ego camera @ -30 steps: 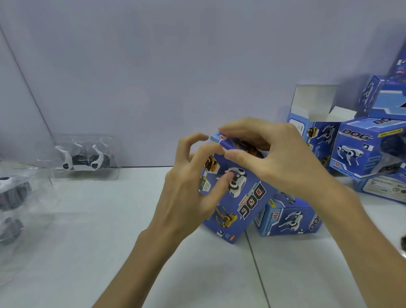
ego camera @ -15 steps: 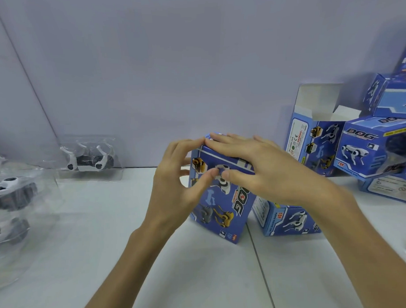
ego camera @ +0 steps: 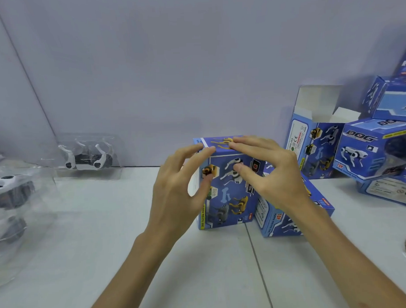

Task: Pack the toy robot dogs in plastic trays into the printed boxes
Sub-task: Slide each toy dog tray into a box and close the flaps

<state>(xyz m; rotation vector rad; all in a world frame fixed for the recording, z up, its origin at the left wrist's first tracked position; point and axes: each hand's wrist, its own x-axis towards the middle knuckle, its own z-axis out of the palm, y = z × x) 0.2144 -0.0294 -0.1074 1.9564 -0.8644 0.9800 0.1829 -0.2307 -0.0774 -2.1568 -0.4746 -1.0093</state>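
Fingertips [ego camera: 245, 142] rest on the closed top of the printed box [ego camera: 229, 199], thumbs on its front: left hand [ego camera: 176, 196] and right hand [ego camera: 274, 174] both pinch it (upright on the table [ego camera: 108, 226]). Right of the fingers stands an open box [ego camera: 312, 150]; far left, a trayed toy dog [ego camera: 87, 155].

Front centre: bare table [ego camera: 202, 280] is left open between the two forearms
Left middle: open table is found between the tray stack [ego camera: 12, 195] and the upright box [ego camera: 229, 199]
Back left: the wall side is taken by a tray with a toy dog [ego camera: 87, 155]
Upright box: top and front are covered by the left hand [ego camera: 175, 191] and right hand [ego camera: 271, 174]
Right: the way is blocked by a lying box [ego camera: 289, 220], then an open box [ego camera: 316, 145] and piled boxes [ego camera: 377, 157]
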